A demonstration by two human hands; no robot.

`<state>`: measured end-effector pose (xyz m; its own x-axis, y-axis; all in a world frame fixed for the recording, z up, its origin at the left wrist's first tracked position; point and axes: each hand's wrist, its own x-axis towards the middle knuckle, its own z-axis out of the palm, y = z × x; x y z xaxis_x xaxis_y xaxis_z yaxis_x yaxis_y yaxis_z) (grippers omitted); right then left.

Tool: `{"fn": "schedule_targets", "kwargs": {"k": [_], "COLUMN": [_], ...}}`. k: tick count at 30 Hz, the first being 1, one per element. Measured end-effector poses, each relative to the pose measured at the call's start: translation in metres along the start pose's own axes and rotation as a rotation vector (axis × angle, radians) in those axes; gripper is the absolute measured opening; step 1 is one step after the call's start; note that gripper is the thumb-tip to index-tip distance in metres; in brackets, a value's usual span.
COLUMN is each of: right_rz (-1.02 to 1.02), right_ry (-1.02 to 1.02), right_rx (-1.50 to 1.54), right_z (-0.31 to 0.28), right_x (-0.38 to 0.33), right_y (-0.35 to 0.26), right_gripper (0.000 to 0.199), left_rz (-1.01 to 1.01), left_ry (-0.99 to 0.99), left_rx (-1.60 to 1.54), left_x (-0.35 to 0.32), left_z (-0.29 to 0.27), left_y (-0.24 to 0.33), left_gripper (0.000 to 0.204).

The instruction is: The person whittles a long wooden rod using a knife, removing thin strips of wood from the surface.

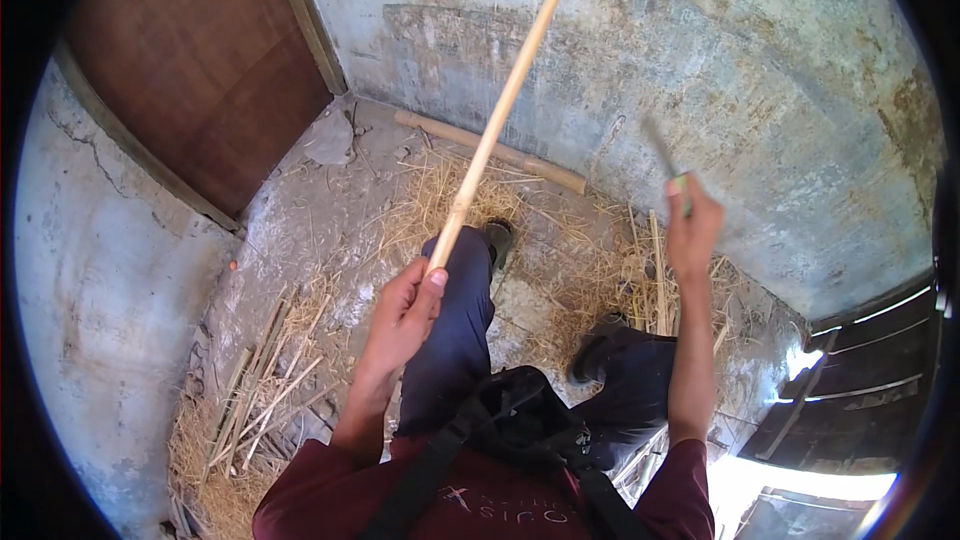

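A long, pale, smooth bamboo pole (497, 120) slants up and away from me over my left thigh. My left hand (405, 312) is closed round its lower end, thumb on top. Off to the right and apart from the pole, my right hand (693, 230) grips a knife (660, 147) by its handle, which shows a bit of green. The blade points up and to the left, blurred by motion. Most of the handle is hidden inside my fingers.
A thicker bamboo length (490, 150) lies along the foot of the stained wall (700, 70). Straw and shavings (440, 195) cover much of the floor. Split bamboo strips (250, 390) lie at the left, more (658, 275) at the right. A brown door (200, 60) stands far left.
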<state>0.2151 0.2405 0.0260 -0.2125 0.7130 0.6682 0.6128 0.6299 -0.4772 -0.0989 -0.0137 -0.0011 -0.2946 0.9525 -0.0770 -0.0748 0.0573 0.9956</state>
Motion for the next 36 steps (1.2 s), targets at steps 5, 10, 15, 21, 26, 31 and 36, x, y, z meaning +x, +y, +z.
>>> {"fn": "schedule_targets", "kwargs": {"k": [5, 10, 15, 21, 26, 31, 36], "right_rz": [-0.385, -0.551, -0.525, -0.515, -0.527, -0.555, -0.523], "right_ry": [-0.210, -0.274, -0.259, -0.256, -0.211, -0.140, -0.123], "right_rx": [0.150, 0.138, 0.132, 0.113, 0.097, 0.035, -0.016], "right_z": [0.024, 0.036, 0.035, 0.032, 0.031, 0.028, 0.024], "right_x": [-0.031, -0.044, -0.044, -0.045, -0.044, -0.040, -0.039], "right_y": [-0.058, -0.086, -0.086, -0.085, -0.085, -0.087, -0.087], "right_gripper": [0.038, 0.041, 0.041, 0.041, 0.042, 0.043, 0.044], "left_rz": [-0.044, -0.004, 0.127, 0.168, 0.198, 0.239, 0.296], "left_ry": [-0.083, -0.130, -0.122, -0.081, -0.053, -0.013, 0.007], "left_rx": [-0.051, -0.025, 0.201, 0.328, 0.411, 0.475, 0.543], "left_x": [0.000, -0.001, 0.001, -0.003, -0.006, -0.008, -0.005], "left_z": [0.018, 0.040, 0.048, 0.060, 0.065, 0.072, 0.073], "left_y": [0.003, 0.000, -0.010, -0.004, 0.002, 0.011, 0.015], "left_gripper": [0.031, 0.033, 0.033, 0.031, 0.030, 0.027, 0.024]}}
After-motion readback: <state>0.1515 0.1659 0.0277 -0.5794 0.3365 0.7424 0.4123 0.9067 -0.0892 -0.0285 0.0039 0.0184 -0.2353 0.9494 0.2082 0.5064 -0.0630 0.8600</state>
